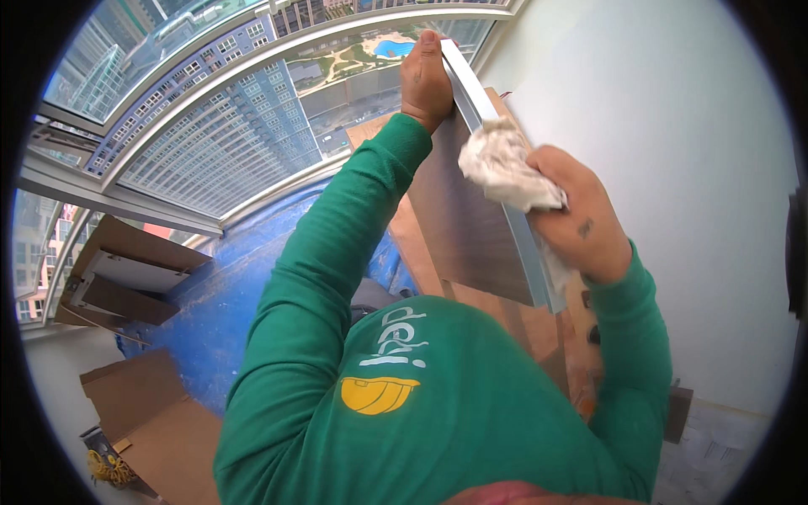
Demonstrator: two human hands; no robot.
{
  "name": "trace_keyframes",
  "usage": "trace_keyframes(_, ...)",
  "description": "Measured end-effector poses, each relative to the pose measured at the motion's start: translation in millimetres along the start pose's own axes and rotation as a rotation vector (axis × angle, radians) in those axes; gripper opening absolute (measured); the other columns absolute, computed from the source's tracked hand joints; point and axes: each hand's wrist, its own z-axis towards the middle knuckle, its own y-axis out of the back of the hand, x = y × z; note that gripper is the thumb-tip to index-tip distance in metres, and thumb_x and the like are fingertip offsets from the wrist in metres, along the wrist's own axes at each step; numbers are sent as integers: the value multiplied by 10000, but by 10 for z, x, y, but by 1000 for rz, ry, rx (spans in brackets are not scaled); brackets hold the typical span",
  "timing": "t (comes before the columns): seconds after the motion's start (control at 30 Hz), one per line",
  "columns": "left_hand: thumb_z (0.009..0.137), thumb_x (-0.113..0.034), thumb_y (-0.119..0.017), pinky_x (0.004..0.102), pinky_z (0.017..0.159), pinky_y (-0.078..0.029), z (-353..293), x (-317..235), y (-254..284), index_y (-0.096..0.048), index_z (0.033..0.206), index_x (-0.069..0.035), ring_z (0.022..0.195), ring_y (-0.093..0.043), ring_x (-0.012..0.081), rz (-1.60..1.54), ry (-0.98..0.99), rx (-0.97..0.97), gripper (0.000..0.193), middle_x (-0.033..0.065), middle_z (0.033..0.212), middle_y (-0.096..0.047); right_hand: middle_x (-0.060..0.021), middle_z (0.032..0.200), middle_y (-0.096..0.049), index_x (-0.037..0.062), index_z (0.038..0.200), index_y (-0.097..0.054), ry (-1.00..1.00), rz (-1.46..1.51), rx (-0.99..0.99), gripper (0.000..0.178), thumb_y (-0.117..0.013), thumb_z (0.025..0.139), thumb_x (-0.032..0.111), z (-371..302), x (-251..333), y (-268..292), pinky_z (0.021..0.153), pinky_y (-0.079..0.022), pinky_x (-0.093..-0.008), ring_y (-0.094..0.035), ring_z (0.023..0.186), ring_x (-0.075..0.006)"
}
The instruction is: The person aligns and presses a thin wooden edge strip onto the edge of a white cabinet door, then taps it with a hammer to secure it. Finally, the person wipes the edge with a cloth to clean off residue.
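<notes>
A dark wood-look panel (459, 215) with a pale metal-like edge strip (523, 252) stands on edge in front of me, tilted. My left hand (427, 82) grips its far upper corner, thumb along the top and the other fingers mostly hidden behind it. In my right hand (581, 210) is a crumpled off-white cloth (507, 164), pressed against the strip around the middle of its length. Part of the cloth hangs below that hand beside the strip. The right fingers are bent round the cloth and partly hidden by it.
Large windows (202, 126) run along the far left, with a white wall (665, 151) on the right. Blue sheeting (252, 261) covers the floor. An open cardboard box (126, 273) stands at the left, with flat cardboard (168, 421) nearer me and a yellow cord bundle (109, 470) beside it.
</notes>
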Motion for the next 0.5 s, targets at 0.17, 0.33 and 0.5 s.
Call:
trace_keyframes(0.17,1152,-394,-407,311,761,-528,9,138,-113,-671,1041,-15,813,-638,132,-185,57,41,475,61,874,-707,-93,876,-644,35,1044,-649,66,-51,-60,134,-661,942,120,994,-321,-99,783,-507,-324,-600,820,-196)
trace_keyframes(0.33,1148,-375,-370,435,794,-532,58,57,-28,-656,1099,-19,868,-669,416,73,-250,-63,459,207,946,-708,-39,953,-688,37,1126,-695,22,41,-77,198,-687,999,189,1655,-527,-216,806,-511,-294,-600,869,-129)
trace_keyframes(0.5,1131,-500,-348,477,820,-512,24,-74,-133,-650,1079,-30,875,-648,448,172,-110,16,561,235,920,-683,-68,1105,-722,-32,1245,-680,-175,433,-430,309,-703,1003,158,1456,-693,217,883,-556,-297,-678,999,-165)
